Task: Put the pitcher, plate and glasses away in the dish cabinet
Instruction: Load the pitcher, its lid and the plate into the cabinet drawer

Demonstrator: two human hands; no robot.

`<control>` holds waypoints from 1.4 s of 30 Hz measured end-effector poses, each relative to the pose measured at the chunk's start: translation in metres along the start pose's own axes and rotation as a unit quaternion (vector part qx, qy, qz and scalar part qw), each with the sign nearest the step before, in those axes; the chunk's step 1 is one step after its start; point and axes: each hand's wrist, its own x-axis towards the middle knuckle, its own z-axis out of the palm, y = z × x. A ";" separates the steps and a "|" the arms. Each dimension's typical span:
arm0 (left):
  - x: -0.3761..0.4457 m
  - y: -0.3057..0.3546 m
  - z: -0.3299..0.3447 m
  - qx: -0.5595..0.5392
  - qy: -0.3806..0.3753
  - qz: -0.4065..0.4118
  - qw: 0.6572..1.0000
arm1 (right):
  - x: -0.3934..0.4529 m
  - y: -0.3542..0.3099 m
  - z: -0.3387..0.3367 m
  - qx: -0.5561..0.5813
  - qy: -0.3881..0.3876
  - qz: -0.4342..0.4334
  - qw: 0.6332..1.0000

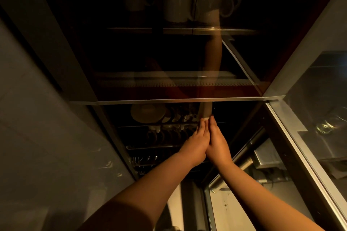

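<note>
Up inside the dark dish cabinet (180,100) my left hand (195,143) and right hand (217,142), fingers straight, together steady a pale upright plate (206,111) edge-on so it slots into the rack (154,147)

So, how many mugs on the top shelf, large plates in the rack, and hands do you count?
Mugs: 3
Large plate: 1
Hands: 2, left hand and right hand
Total: 6
</note>
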 end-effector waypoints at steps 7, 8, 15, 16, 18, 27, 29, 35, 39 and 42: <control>0.010 -0.002 -0.001 0.019 -0.003 -0.001 1.000 | 0.008 0.003 -0.001 -0.007 -0.020 0.007 1.000; 0.011 -0.003 -0.001 0.029 0.000 -0.001 1.000 | 0.010 0.003 -0.001 -0.006 -0.024 0.008 1.000; 0.012 -0.003 0.004 0.031 0.018 -0.006 0.999 | 0.011 0.003 -0.001 0.009 -0.027 0.019 0.999; 0.012 -0.003 0.004 0.035 0.019 -0.005 0.999 | 0.011 0.003 0.000 0.015 -0.024 0.022 0.999; 0.012 -0.003 0.004 0.041 0.019 -0.002 0.999 | 0.010 0.003 0.001 0.033 -0.017 0.033 0.999; 0.016 -0.006 0.009 0.006 -0.009 -0.021 1.000 | 0.013 0.007 0.002 0.046 -0.050 0.057 0.996; 0.019 -0.009 0.010 0.003 -0.019 -0.029 0.999 | 0.014 0.007 0.003 0.029 -0.061 0.050 0.996; 0.024 -0.018 0.010 0.028 -0.033 -0.019 0.999 | 0.018 0.007 0.004 0.020 -0.045 0.026 0.998; 0.027 -0.019 0.010 0.033 -0.045 -0.021 0.998 | 0.021 0.009 0.003 0.018 -0.032 0.008 0.999; 0.031 -0.017 0.009 0.035 -0.054 -0.015 0.998 | 0.024 0.011 0.000 0.019 -0.026 0.005 0.999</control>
